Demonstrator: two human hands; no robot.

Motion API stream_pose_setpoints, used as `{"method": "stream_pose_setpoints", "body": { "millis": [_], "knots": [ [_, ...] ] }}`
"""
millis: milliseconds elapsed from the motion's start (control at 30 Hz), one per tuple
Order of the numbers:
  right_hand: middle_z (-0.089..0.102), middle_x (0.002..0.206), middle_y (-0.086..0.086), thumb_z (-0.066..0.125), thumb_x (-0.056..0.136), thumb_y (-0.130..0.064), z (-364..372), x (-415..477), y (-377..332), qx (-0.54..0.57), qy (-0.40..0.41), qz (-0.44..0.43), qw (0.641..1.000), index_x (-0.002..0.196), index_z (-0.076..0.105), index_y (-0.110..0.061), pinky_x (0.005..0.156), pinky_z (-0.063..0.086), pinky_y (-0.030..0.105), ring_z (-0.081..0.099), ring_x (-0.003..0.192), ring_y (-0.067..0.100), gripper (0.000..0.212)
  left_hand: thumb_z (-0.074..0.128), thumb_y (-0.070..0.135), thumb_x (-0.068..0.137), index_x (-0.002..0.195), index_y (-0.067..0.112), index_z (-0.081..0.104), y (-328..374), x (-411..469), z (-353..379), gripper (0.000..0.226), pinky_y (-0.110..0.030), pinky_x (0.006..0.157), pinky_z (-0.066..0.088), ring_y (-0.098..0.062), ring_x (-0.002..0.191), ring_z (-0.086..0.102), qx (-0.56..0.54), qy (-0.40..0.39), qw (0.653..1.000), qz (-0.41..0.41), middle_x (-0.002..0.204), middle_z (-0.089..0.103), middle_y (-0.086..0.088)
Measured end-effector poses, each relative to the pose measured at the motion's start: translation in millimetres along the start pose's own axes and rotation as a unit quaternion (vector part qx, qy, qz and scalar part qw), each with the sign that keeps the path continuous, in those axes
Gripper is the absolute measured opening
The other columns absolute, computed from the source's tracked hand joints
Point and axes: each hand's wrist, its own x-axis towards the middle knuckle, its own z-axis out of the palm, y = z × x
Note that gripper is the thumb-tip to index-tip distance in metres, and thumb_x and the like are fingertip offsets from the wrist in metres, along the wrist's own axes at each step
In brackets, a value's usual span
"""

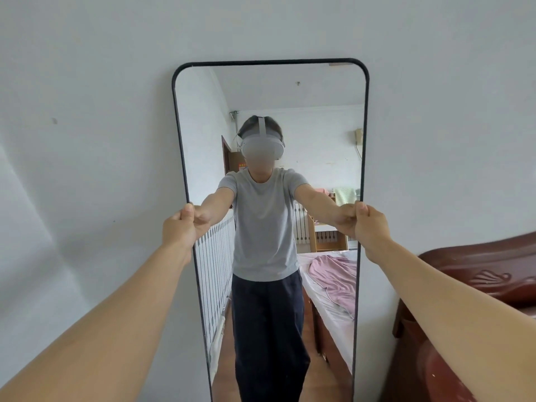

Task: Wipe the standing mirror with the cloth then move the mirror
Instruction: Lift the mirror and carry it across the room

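The tall black-framed mirror (290,91) stands upright against the white wall (87,111). The left hand (181,224) grips its left edge and the right hand (369,224) grips its right edge, both at mid-height (thumbs on the front). A dark wooden headboard (478,271) stands just right of the mirror.

No word, label, brand, number or sign can be read anywhere in this view. The only candidate is a small red sticker (241,166) on the brown door (227,156) seen reflected in the mirror (269,227). Its yellowish marks are too small and blurred to make out.
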Motion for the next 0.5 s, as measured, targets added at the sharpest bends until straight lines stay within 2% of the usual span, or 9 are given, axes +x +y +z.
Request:
{"method": "stream_pose_setpoints", "body": {
  "millis": [67,133,233,333,433,500],
  "knots": [
    [0.058,0.096,0.009,0.032,0.102,-0.027,-0.9,-1.2,-3.1,-0.044,0.022,-0.003,0.999,0.115,0.058,-0.008,0.068,0.041,0.029,0.054,0.088,0.026,0.035,0.037,0.037,0.1,0.126,0.007,0.055,-0.1,-1.2,0.9,0.043,-0.029,0.088,0.036,-0.028,0.118,0.052,-0.02,-0.009,1.0,0.005,0.125,0.057,-0.014],
    [0.054,0.1,0.007,0.029,0.102,-0.027,-1.2,-0.2,-2.8,-0.048,0.029,-0.008,0.998,0.123,0.056,-0.011,0.074,0.036,0.028,0.049,0.092,0.022,0.038,0.038,0.038,0.099,0.126,0.007,0.055,2.2,-4.6,1.4,0.044,-0.029,0.088,0.037,-0.029,0.118,0.053,-0.019,-0.004,1.0,-0.009,0.126,0.057,-0.014],
    [0.057,0.111,0.011,0.029,0.102,-0.029,-1.4,-1.6,-3.1,-0.047,0.033,-0.011,0.998,0.126,0.055,-0.011,0.079,0.037,0.028,0.048,0.095,0.022,0.04,0.037,0.039,0.1,0.129,0.009,0.053,1.2,-3.1,2.1,0.045,-0.029,0.087,0.036,-0.026,0.115,0.052,-0.035,-0.008,0.999,-0.025,0.127,0.056,-0.013],
    [0.057,0.12,0.015,0.027,0.102,-0.032,-0.6,-5.1,-3.5,-0.062,0.032,0.0,0.998,0.127,0.053,-0.011,0.079,0.037,0.03,0.049,0.096,0.024,0.042,0.037,0.036,0.1,0.127,0.008,0.053,3.0,-6.5,0.5,0.042,-0.031,0.093,0.038,-0.023,0.106,0.052,-0.031,-0.008,0.999,-0.027,0.116,0.057,-0.009],
    [0.054,0.128,0.014,0.025,0.102,-0.034,-1.3,-6.6,-1.9,-0.068,0.025,0.015,0.997,0.131,0.05,-0.013,0.081,0.036,0.031,0.05,0.113,0.029,0.044,0.038,0.036,0.1,0.123,0.008,0.054,-1.3,-9.3,-0.1,0.04,-0.033,0.095,0.041,-0.028,0.115,0.053,-0.028,-0.012,0.999,-0.037,0.112,0.057,-0.011],
    [0.052,0.13,0.015,0.024,0.102,-0.033,-2.3,-6.3,2.0,-0.071,0.016,0.022,0.997,0.133,0.048,-0.013,0.081,0.037,0.031,0.049,0.117,0.03,0.044,0.038,0.038,0.099,0.126,0.007,0.052,-6.2,-9.2,-2.1,0.043,-0.035,0.097,0.041,-0.029,0.117,0.052,-0.027,-0.011,0.998,-0.051,0.118,0.057,-0.012]
  ]
}}
